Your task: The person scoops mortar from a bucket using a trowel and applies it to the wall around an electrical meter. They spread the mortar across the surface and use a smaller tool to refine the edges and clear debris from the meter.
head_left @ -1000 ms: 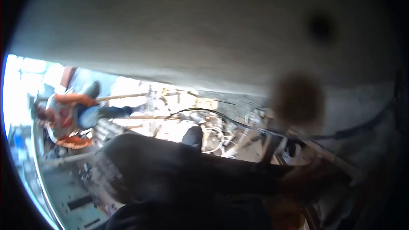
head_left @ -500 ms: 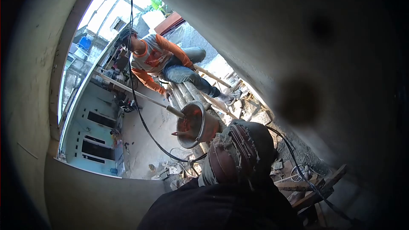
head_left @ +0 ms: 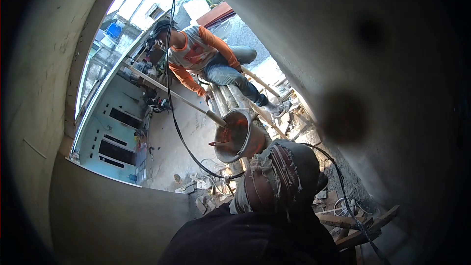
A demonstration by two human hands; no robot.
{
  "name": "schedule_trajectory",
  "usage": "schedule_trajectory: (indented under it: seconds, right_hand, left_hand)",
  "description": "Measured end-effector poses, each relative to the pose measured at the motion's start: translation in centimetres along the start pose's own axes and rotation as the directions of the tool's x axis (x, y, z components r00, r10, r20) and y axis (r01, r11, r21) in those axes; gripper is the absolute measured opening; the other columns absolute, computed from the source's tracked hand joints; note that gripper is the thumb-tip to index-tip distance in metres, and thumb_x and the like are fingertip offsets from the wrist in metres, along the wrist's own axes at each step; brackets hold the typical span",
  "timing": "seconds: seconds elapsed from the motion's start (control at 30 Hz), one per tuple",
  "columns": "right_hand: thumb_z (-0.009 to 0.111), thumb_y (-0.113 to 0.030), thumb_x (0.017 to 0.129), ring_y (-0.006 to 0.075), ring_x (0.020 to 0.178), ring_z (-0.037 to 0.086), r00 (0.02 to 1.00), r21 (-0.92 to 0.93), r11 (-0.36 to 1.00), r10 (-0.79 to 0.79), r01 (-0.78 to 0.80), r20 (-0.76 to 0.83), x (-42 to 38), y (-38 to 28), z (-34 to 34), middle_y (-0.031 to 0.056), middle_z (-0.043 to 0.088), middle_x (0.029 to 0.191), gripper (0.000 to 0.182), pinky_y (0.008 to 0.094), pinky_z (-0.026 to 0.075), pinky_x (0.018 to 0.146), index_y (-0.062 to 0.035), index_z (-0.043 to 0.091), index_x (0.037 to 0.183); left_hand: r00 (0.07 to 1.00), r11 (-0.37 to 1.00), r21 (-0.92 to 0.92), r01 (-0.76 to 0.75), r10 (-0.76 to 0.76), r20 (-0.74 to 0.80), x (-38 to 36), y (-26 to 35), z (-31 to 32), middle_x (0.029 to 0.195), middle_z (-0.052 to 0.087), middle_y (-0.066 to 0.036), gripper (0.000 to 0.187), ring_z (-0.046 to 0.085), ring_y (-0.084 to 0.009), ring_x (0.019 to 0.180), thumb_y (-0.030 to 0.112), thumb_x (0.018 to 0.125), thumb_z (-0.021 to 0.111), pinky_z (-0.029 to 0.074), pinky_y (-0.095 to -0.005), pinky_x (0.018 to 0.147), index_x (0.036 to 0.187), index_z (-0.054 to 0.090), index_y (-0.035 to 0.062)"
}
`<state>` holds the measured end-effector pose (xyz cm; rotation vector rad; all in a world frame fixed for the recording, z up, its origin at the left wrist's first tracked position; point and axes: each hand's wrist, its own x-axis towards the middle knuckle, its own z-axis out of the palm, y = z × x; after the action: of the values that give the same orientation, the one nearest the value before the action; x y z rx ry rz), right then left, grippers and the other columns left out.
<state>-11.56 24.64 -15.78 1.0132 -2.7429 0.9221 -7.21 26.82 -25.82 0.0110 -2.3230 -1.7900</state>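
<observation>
Neither of my hands shows in the head view. My bent knee in torn, frayed trousers (head_left: 282, 176) fills the lower middle, above dark cloth (head_left: 221, 235). Just beyond the knee a bucket (head_left: 256, 140) rests tilted on wooden poles, its inside smeared with reddish and grey material. A reddish pointed tip (head_left: 214, 144), perhaps a tool handle, sticks out over the bucket's rim. One end of a long pale pole (head_left: 216, 118) reaches the bucket's mouth.
A person in an orange-sleeved shirt (head_left: 196, 56) sits on the wooden poles (head_left: 227, 99), one hand on them. Black cables (head_left: 179, 137) hang across the view. Rough walls (head_left: 294, 34) close in on both sides. Broken rubble (head_left: 196, 185) and wooden boards (head_left: 363, 228) lie below.
My view has shifted, so the bucket, the person and the background sit further right and slightly higher. The seated person keeps nearly the same pose.
</observation>
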Motion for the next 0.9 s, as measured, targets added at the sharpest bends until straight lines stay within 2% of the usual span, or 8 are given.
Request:
schedule_trajectory:
  seconds: [0.13,0.17,0.27,0.43,0.5,0.53,0.6,0.9]
  right_hand:
    - [0.049,-0.028,0.106,0.0289,0.124,0.06,0.999,0.016,0.999,0.033,-0.033,-0.01,-1.2,1.3,-1.2,0.0167,0.059,0.138,0.039,0.041,0.05,0.102,-0.0045,0.057,0.136]
    - [0.049,-0.028,0.106,0.0288,0.124,0.06,0.997,-0.014,0.997,0.074,-0.074,-0.02,-2.6,2.2,-2.5,0.0167,0.059,0.138,0.039,0.0406,0.05,0.103,-0.0044,0.057,0.136]
    - [0.048,-0.027,0.107,0.0282,0.125,0.059,0.971,-0.059,0.974,0.212,-0.22,-0.11,-6.5,3.5,-8.0,0.0168,0.058,0.138,0.038,0.0397,0.049,0.105,-0.004,0.056,0.137]
    - [0.048,-0.026,0.108,0.0275,0.126,0.059,0.813,-0.215,0.818,0.426,-0.533,-0.396,-16.2,6.1,-19.7,0.0169,0.058,0.139,0.038,0.0385,0.049,0.108,-0.0035,0.056,0.137]
    - [0.06,-0.026,0.101,0.0308,0.13,0.055,0.88,-0.874,0.468,0.461,-0.134,0.112,-19.4,8.3,-22.9,0.017,0.053,0.145,0.048,0.0443,0.045,0.112,-0.0025,0.052,0.142]
    - [0.06,-0.026,0.101,0.0308,0.13,0.055,0.868,-0.89,0.43,0.49,-0.152,0.088,-17.7,7.0,-23.3,0.017,0.053,0.145,0.048,0.0443,0.045,0.112,-0.0025,0.052,0.142]
    - [0.072,-0.014,0.086,0.0259,0.1,0.072,0.946,-0.77,0.553,0.132,-0.319,-0.297,-11.4,3.7,-21.1,0.011,0.068,0.126,0.05,0.0351,0.062,0.074,-0.0138,0.061,0.135]
    - [0.071,-0.018,0.087,0.0324,0.076,0.072,0.921,-0.793,0.516,-0.019,-0.323,-0.388,-2.9,8.4,-20.0,0.0122,0.066,0.101,0.053,0.042,0.06,0.06,-0.015,0.056,0.138]
  left_hand:
    - [0.993,1.0,-0.016,-0.015,0.013,-0.114,-1.2,1.7,-1.5,0.118,0.056,-0.023,0.065,0.059,-0.0399,0.115,0.022,0.092,0.065,0.048,-0.0524,0.09,0.145,0.036,-0.0024]
    - [0.894,0.909,-0.229,0.348,-0.248,0.373,0.8,5.3,-7.4,0.141,0.049,-0.027,0.079,0.051,-0.0431,0.13,0.029,0.097,0.063,0.043,-0.0554,0.106,0.156,0.021,-0.0024]
    - [0.986,0.993,0.044,-0.109,0.102,0.132,-0.3,4.9,-7.3,0.137,0.05,-0.024,0.067,0.054,-0.0399,0.121,0.023,0.096,0.063,0.048,-0.0501,0.096,0.15,0.031,-0.0011]
    - [0.984,0.987,-0.055,-0.153,0.157,0.08,0.7,6.5,-6.0,0.13,0.052,-0.019,0.05,0.059,-0.0346,0.106,0.013,0.094,0.062,0.056,-0.0413,0.081,0.141,0.047,0.0012]
    - [0.981,0.999,-0.046,-0.016,0.025,0.194,0.9,7.2,-6.0,0.122,0.053,-0.021,0.047,0.064,-0.0413,0.108,0.014,0.097,0.062,0.055,-0.045,0.083,0.14,0.048,0.0047]
    - [0.974,0.996,-0.083,-0.028,0.046,0.221,0.8,7.5,-5.9,0.122,0.053,-0.021,0.047,0.064,-0.0413,0.108,0.014,0.097,0.062,0.055,-0.045,0.083,0.14,0.048,0.0047]
    - [0.969,0.997,-0.074,0.031,-0.012,0.246,0.8,7.5,-5.9,0.124,0.052,-0.021,0.047,0.064,-0.0407,0.111,0.016,0.097,0.064,0.055,-0.0459,0.084,0.14,0.049,0.0066]
    - [0.961,0.951,-0.181,0.252,-0.224,0.164,0.1,6.8,-5.7,0.102,0.067,-0.028,0.042,0.068,-0.0473,0.097,0.018,0.091,0.072,0.054,-0.053,0.078,0.119,0.043,0.0052]
